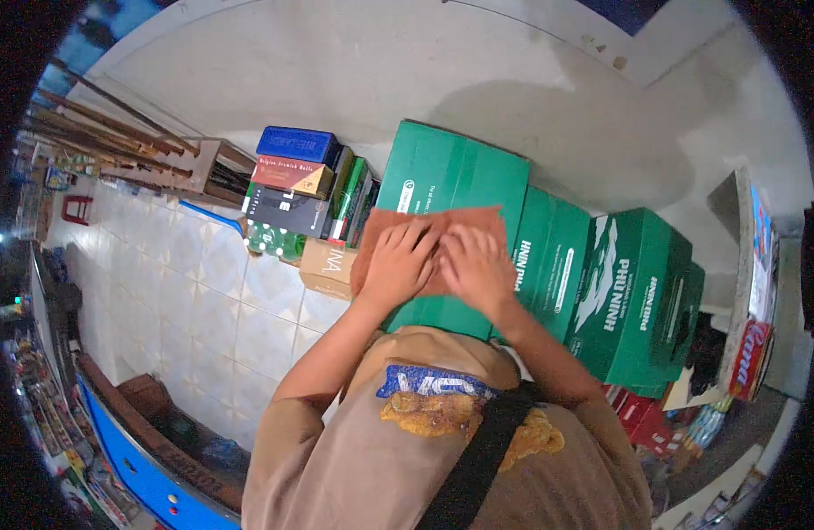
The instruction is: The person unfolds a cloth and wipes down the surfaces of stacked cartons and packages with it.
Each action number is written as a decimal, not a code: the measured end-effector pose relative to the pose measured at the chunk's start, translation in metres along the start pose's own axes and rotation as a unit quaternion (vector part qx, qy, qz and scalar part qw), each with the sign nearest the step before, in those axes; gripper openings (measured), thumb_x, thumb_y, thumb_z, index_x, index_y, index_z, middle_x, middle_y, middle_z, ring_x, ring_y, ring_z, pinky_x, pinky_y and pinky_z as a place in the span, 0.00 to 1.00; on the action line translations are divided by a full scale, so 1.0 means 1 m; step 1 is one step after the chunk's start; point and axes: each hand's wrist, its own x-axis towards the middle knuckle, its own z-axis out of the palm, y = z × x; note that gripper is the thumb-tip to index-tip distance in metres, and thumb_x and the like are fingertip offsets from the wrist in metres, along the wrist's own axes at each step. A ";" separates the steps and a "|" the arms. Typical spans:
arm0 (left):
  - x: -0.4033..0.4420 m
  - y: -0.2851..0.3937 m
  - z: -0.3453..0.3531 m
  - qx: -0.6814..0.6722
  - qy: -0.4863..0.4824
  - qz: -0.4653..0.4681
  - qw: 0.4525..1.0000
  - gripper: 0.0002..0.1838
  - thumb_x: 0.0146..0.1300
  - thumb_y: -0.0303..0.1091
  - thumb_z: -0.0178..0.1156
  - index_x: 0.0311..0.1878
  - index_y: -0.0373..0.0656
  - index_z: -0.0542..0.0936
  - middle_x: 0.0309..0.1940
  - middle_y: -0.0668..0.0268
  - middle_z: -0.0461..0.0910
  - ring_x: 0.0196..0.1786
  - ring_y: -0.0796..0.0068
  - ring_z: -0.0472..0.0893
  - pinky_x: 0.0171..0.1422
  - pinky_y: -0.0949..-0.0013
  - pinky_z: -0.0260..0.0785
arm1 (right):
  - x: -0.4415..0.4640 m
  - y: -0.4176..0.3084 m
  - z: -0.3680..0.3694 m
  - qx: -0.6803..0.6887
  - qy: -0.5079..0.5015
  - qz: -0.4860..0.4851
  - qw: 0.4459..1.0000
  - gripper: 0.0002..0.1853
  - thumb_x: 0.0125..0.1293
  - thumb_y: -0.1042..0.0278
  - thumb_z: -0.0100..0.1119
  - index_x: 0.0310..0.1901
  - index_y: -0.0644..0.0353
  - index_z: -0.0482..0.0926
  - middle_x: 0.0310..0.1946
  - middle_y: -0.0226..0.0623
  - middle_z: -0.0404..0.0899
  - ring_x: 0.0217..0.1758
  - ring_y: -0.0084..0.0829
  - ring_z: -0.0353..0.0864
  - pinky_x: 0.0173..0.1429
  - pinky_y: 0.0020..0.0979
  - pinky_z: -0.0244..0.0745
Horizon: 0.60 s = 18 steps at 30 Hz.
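A rust-brown cloth (477,218) lies spread over the top of a green cardboard box (460,172) in front of my body. My left hand (401,262) rests on the cloth's left half, fingers stretched out and slightly apart. Close beside it, my right hand (477,269) presses on the right half with its fingers a little bent. The cloth is creased between the two hands. My thumbs are partly hard to make out.
More green boxes (619,291) stand to the right along the wall. Stacked game boxes (292,172) and a tan carton (327,269) are at the left. Wooden cues (115,124) stick out at far left. A blue-sided table (133,459) stands at lower left on the tiled floor.
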 end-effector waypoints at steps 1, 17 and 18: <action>0.015 -0.008 0.007 0.015 0.017 0.011 1.000 0.24 0.59 0.38 0.61 0.60 0.45 0.76 0.59 0.59 0.74 0.59 0.57 0.73 0.64 0.55 0.63 | 0.011 0.008 0.004 -0.009 0.022 0.010 1.000 0.19 0.64 0.60 0.60 0.55 0.57 0.76 0.59 0.40 0.72 0.63 0.45 0.70 0.66 0.48 0.64; -0.014 0.001 -0.007 -0.033 -0.048 0.067 0.996 0.24 0.57 0.34 0.62 0.59 0.43 0.77 0.60 0.57 0.74 0.60 0.53 0.73 0.64 0.51 0.64 | -0.051 -0.016 0.007 0.001 0.003 0.023 1.000 0.24 0.65 0.57 0.59 0.61 0.56 0.76 0.66 0.41 0.69 0.69 0.44 0.67 0.69 0.50 0.62; -0.012 0.001 -0.005 -0.033 -0.038 0.070 0.996 0.24 0.56 0.34 0.62 0.59 0.43 0.77 0.60 0.57 0.74 0.60 0.54 0.74 0.64 0.52 0.64 | -0.048 -0.017 0.005 0.009 -0.007 0.031 0.999 0.24 0.64 0.57 0.59 0.60 0.56 0.76 0.66 0.41 0.70 0.68 0.44 0.67 0.69 0.50 0.62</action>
